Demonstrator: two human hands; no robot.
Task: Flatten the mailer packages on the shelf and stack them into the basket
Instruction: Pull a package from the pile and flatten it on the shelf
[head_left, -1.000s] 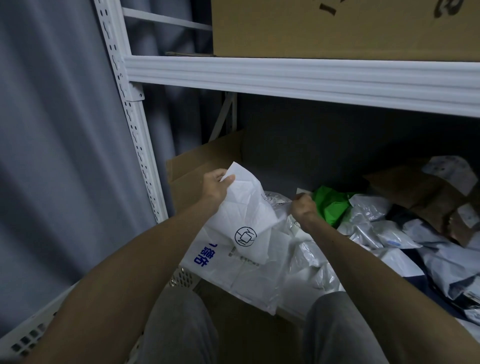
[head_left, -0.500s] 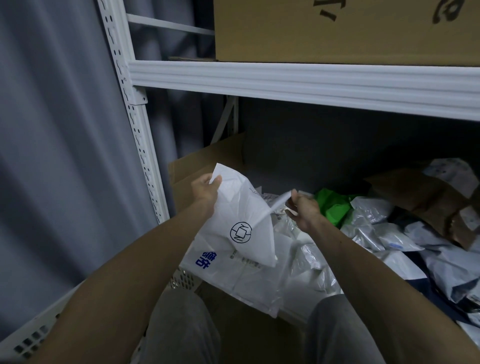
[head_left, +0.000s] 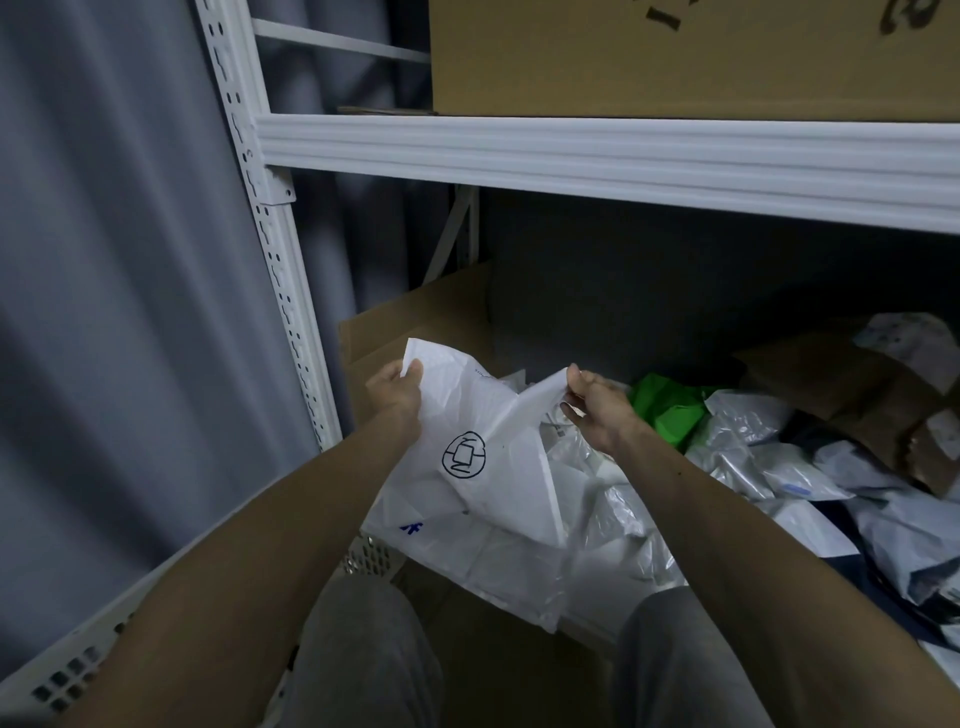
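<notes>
The white steel shelf frame (head_left: 571, 150), with its slotted upright, spans everything above and behind both grips. A plain brown cardboard box (head_left: 675, 52) sits on its upper level. To the right of the right-hand grip, a heap of crumpled grey-white plastic mailers (head_left: 753, 457) covers the lower shelf, glossy and creased, with brown paper packages (head_left: 831, 384) beyond it. Below the left-hand grip shows the rim of the white perforated plastic basket (head_left: 370, 558), draped by a flat white mailer with blue print (head_left: 483, 577).

Between and just under the two grips hangs the white film mailer with a round dark logo (head_left: 498, 467), held in the air above the draped one. It looks nearly weightless, limp and slick, so it should crumple rather than resist. I judge the corners and edges the sound places to take it, drawn taut apart. A crumpled green plastic bag (head_left: 670, 410) lies just right of the right grip.

The left hand (head_left: 397, 395) pinches the mailer's top left corner. The right hand (head_left: 597, 410) pinches its top right edge, fingers curled.
</notes>
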